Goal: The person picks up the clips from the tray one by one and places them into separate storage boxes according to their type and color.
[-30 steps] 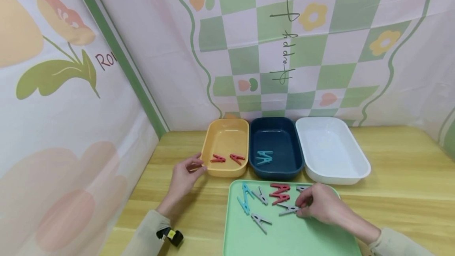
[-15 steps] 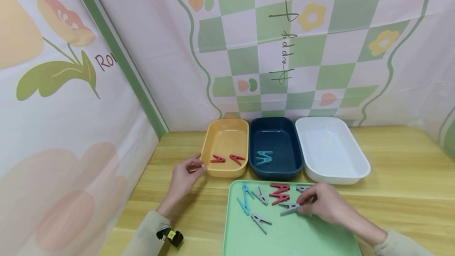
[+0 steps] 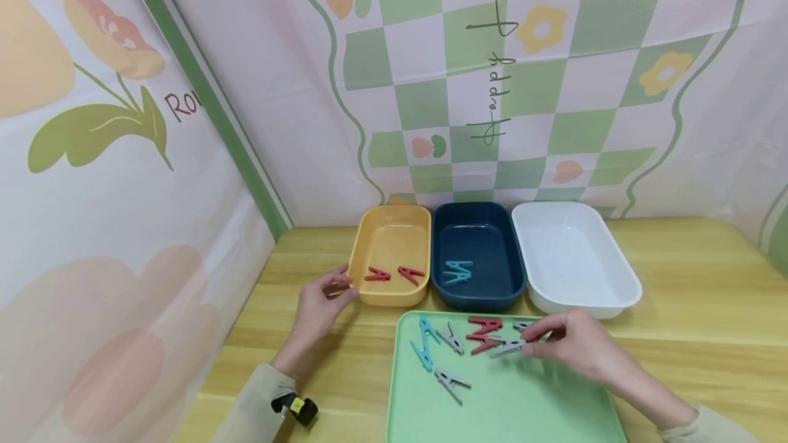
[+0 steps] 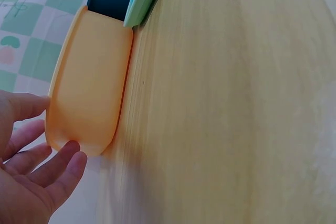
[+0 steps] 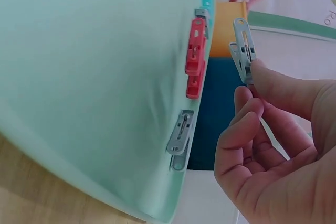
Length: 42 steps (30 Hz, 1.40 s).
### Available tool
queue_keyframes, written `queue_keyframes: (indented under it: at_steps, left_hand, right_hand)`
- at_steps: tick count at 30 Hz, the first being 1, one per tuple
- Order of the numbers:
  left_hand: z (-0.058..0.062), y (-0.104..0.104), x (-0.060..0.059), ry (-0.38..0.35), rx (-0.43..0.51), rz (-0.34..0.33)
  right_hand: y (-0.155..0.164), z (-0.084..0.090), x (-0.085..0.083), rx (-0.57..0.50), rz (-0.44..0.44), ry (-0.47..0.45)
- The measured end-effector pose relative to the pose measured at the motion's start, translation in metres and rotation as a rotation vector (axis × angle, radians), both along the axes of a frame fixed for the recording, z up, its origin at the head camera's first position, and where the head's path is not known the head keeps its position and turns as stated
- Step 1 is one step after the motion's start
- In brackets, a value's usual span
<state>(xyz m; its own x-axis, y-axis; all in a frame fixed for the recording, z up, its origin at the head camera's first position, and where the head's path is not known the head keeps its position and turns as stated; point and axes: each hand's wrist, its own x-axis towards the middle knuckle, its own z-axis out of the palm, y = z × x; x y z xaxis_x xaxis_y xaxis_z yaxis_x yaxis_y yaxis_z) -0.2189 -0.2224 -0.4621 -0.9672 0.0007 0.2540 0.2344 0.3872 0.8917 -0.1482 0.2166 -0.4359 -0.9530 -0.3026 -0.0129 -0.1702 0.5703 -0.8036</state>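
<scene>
From the head view, the right hand pinches a grey clothespin between thumb and fingers, holding it over the far part of the green tray, just beside two red clothespins that lie there. On the tray also lie two blue clothespins and further grey ones. The left hand rests on the wooden tabletop with its fingers loosely curled, its fingertips at the near left corner of the yellow bin; its grip holds nothing. The yellow bin holds two red pins, the navy bin next to it holds blue pins, and the white bin stands furthest right.

In the left wrist view, the left hand lies relaxed, fingers touching or nearly touching (hard to say which) the yellow bin's outer wall.

In the right wrist view, the right hand pinches the grey clothespin at one end, lifted off the green tray. Another grey pin lies near the tray's edge.
</scene>
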Motion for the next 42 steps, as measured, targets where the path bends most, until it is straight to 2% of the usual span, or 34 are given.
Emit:
queue_keyframes:
  at_steps: [10,16,27,35,42]
  left_hand:
    - [0.002,0.000,0.000,0.001,-0.015,0.004]
    - [0.001,0.000,0.000,0.000,-0.015,0.003]
    - [-0.001,-0.001,0.000,0.013,-0.013,0.002]
    - [0.001,0.000,0.000,0.005,-0.009,0.006]
    - [0.002,0.001,0.000,-0.002,-0.021,0.012]
  right_hand:
    - [0.007,0.011,0.004,-0.096,-0.020,-0.016]
    - [0.011,0.021,0.003,-0.110,-0.077,-0.031]
    - [0.022,0.036,-0.002,-0.048,-0.153,0.005]
    - [0.031,0.041,-0.009,-0.061,-0.161,0.033]
    - [0.041,0.046,-0.018,-0.026,-0.173,0.046]
